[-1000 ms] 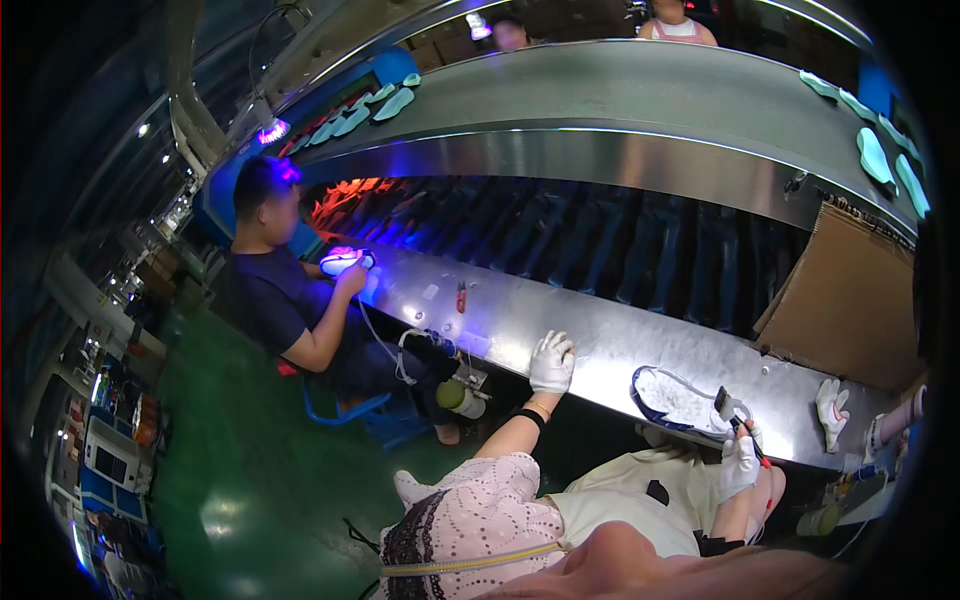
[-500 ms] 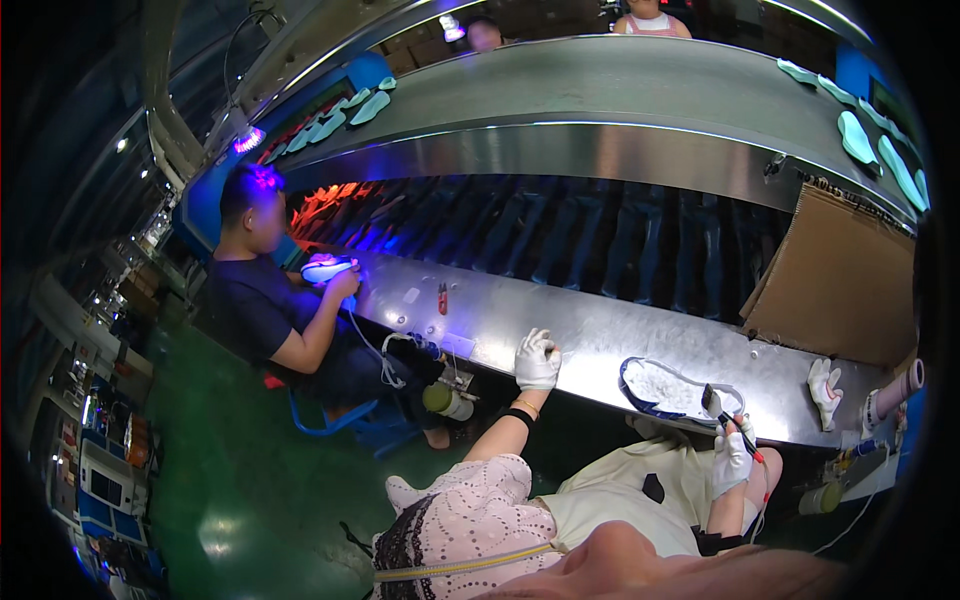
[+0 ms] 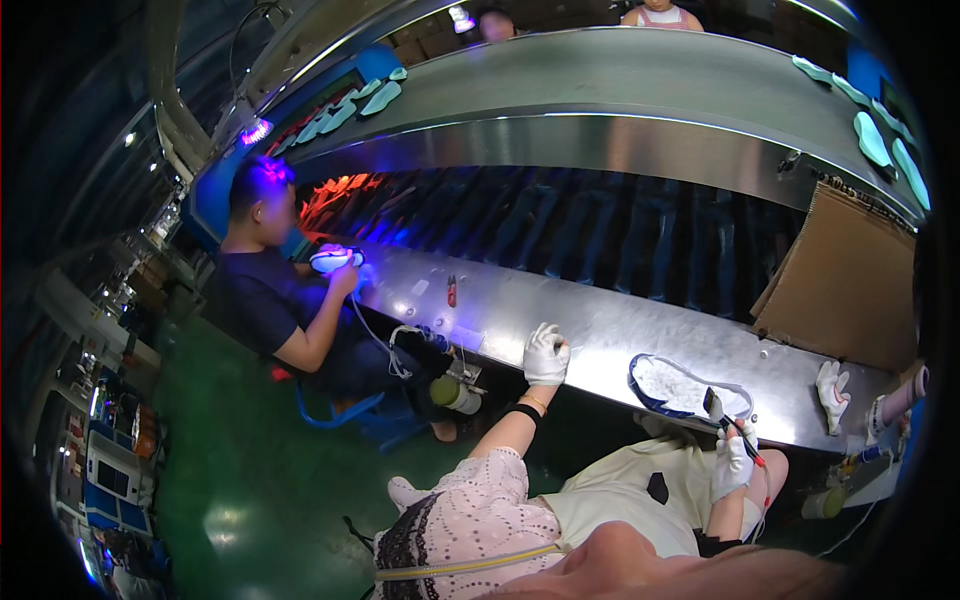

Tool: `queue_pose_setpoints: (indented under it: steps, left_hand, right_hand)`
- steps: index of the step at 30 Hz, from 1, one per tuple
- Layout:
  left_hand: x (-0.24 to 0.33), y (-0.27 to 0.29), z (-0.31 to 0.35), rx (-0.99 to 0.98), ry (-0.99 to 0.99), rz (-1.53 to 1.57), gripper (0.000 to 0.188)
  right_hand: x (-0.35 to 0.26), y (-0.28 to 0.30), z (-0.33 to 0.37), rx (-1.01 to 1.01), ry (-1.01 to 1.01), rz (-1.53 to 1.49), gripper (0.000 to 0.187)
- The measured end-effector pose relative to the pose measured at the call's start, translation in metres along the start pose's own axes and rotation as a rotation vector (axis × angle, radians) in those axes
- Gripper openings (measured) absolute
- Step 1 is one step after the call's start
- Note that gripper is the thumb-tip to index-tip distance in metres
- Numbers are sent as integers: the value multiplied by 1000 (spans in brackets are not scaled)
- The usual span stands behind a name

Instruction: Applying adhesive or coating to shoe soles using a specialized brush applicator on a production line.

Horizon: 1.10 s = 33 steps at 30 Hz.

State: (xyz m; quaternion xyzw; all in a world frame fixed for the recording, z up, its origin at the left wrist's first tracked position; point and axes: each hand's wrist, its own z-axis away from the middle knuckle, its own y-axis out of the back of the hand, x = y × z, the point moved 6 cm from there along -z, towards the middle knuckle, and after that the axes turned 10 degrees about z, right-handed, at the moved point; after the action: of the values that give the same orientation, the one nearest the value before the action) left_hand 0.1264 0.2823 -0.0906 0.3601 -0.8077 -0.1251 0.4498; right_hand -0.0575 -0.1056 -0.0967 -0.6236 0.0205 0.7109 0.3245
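Observation:
My right hand (image 3: pixel 734 470), in a white glove, grips a brush (image 3: pixel 730 425) with a dark handle and a reddish end. The brush head is over the right end of a shoe sole (image 3: pixel 685 387), white inside with a dark blue rim, lying at the bench's near edge. I cannot tell whether the bristles touch it. Left of the sole, my gloved left hand (image 3: pixel 546 357) is over the bench edge, fingers bent and apart, with nothing visible in it.
The metal bench (image 3: pixel 600 320) bears red-handled snips (image 3: pixel 452 291) and a loose white glove (image 3: pixel 831 396). Cardboard (image 3: pixel 845 285) leans at the right. Pale green shoe pieces (image 3: pixel 872 140) lie on the conveyor (image 3: pixel 600 75). A co-worker (image 3: pixel 270 290) at the left holds a shoe (image 3: pixel 335 260).
The whole view has shifted slightly, so the scene sits a little farther right and the bench things a little higher or lower. Both hands keep nearly the same places and the brush stays held.

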Motion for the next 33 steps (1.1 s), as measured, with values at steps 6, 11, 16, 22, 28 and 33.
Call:
queue_pose_setpoints:
  steps: [6, 11, 16, 22, 28, 33]
  left_hand:
    - [-1, 6, -1, 14, -19, -3, 10]
    - [2, 2, -2, -30, -4, 2, 12]
    - [1, 3, -1, 11, -45, -11, 13]
    - [2, 2, -2, -23, -28, 1, 14]
    - [-1, 1, 1, -7, -27, -8, 15]
    - [-2, -2, 0, -38, 3, -14, 16]
  right_hand:
    - [6, -1, -2, -11, -10, -16, 23]
    - [13, 10, -5, 18, -23, -22, 25]
    - [15, 10, -7, 43, -38, -12, 24]
    - [19, 14, -9, 63, -43, -3, 22]
    - [18, 14, -9, 69, -63, -1, 22]
    - [19, 15, -10, 50, -69, -1, 23]
